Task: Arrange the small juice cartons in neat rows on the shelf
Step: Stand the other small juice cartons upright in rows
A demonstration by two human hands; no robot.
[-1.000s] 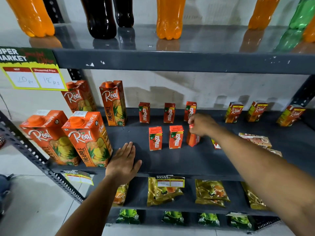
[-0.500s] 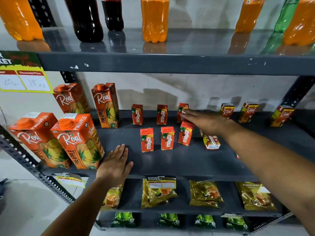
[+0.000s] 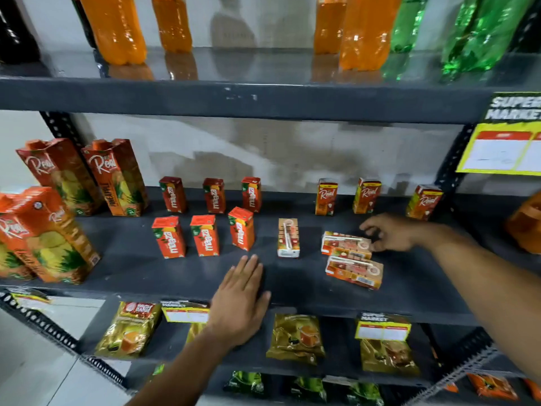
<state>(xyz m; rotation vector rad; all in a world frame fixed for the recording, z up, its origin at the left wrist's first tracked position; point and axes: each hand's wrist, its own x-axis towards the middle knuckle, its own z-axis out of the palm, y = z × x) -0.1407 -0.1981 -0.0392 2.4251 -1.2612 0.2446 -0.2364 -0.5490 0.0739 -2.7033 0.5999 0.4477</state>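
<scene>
On the dark shelf [image 3: 146, 268] small Maaza cartons stand upright in two rows of three, the back row [image 3: 214, 195] and the front row [image 3: 204, 235]. Three small Real cartons [image 3: 326, 196] stand at the back right. Three more small cartons lie flat: one [image 3: 288, 237] mid-shelf, two [image 3: 346, 244] [image 3: 353, 271] to its right. My right hand [image 3: 389, 231] hovers with fingers apart, touching the right end of the upper flat carton. My left hand [image 3: 240, 300] rests flat, palm down, on the shelf's front edge.
Large Real pineapple cartons [image 3: 49, 232] stand at the left. Soda bottles [image 3: 117, 27] line the upper shelf. Gold pouches [image 3: 295, 338] and price tags [image 3: 383, 329] sit on the lower shelf. An orange carton [image 3: 527, 224] is at the far right edge.
My right hand let go of the third front-row Maaza carton and moved right to the flat cartons. The view has shifted to the right. My left hand slid right along the shelf edge.
</scene>
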